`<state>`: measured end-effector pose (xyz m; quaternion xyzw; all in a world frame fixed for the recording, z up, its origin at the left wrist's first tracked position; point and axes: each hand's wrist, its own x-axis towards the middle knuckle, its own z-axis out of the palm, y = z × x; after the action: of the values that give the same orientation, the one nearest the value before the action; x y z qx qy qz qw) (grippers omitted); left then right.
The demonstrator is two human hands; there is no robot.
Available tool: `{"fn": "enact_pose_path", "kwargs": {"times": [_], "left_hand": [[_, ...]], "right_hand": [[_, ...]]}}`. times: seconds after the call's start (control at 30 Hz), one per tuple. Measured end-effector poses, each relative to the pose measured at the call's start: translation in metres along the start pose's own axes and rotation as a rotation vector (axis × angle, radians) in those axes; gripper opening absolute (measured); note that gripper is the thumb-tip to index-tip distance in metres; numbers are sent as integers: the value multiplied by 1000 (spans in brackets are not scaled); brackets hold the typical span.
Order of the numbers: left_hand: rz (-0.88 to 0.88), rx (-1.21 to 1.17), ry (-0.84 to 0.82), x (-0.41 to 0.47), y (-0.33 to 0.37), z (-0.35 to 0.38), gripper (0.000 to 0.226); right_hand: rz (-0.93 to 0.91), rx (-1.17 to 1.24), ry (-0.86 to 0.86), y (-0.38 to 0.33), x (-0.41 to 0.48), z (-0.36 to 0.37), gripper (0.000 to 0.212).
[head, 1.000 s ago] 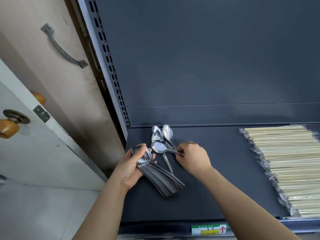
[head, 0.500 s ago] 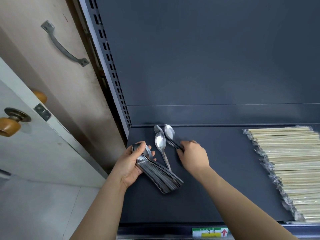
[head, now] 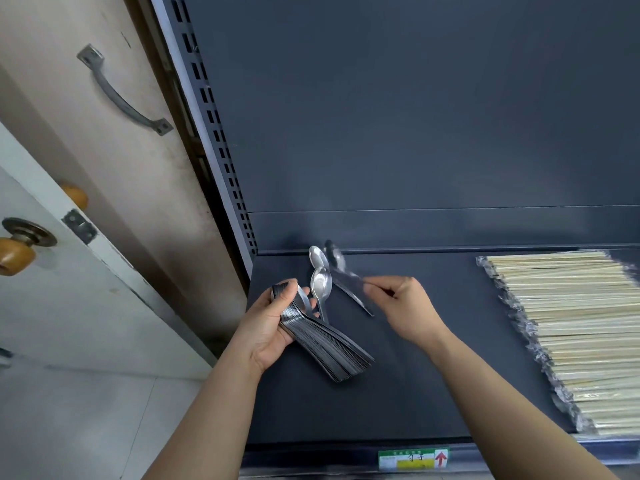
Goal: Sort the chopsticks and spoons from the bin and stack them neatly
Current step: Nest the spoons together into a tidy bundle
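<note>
My left hand [head: 270,323] grips a thick stack of nested steel spoons [head: 322,344], their handles fanned toward the lower right over the dark shelf [head: 415,382]. My right hand [head: 405,306] pinches the handle of a single spoon [head: 346,278], which is motion-blurred and has its bowl pointing to the back. Two more loose spoons lie between my hands: one bowl-up [head: 321,284] beside the stack, another [head: 317,257] further back by the shelf's rear wall. A plastic-wrapped pile of pale wooden chopsticks [head: 571,341] lies flat at the shelf's right end.
The shelf's slotted upright [head: 211,123] runs along the left, with a beige door and its metal handle [head: 121,95] beyond. A white door with a wooden knob [head: 15,254] stands at the far left. A green and yellow label [head: 414,459] marks the shelf's front edge.
My right hand has shifted a little to the right, dragging the pinched spoon with it. One loose spoon now lies straightened beside the stack. My left hand has held still.
</note>
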<state>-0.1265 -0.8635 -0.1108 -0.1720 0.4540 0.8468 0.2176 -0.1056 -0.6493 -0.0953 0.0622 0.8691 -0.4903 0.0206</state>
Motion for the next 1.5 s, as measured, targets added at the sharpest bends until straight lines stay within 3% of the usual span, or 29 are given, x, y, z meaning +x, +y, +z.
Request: {"fn": "enact_pose_path", "kwargs": {"times": [0.1,0.23,0.47,0.63,0.73,0.97,1.03,1.17,1.23,1.37,1.5], "left_hand": [[21,33,-36,-1,-2,7,24],[42,13,-71,-3,-7,14,22],[23,-31,-42,-16,-10,4,35],[66,-3,42,-24,-5,-15,26],[83,-6,72,-30,1,-28,25],[84,12,70,-35,4,-37,15],[68,17,60,-34,4,-35,22],[54,-4,22,-26,2,-29,35],[56,-7,-20,-21,2,-25,32],[45,13,-43,-12,1,-14,24],[30,-61,-24,-4,0,-9,32]], "right_hand": [[-40,14,-127,-3,-11,3,16],[-80,-92,-167,-2,-21,14,23],[-39,-108,-327,-12,-29,18,26],[66,-184,-92,-11,-18,37,16],[158,-393,-98,-17,-15,50,32],[208,-552,-99,-18,-5,55,19],[217,-428,-80,-13,-4,52,18],[318,209,-72,-17,-12,34,23],[355,385,-131,-21,-18,25,17],[353,318,-263,-24,-23,23,13],[289,198,-305,-27,-19,23,14]]}}
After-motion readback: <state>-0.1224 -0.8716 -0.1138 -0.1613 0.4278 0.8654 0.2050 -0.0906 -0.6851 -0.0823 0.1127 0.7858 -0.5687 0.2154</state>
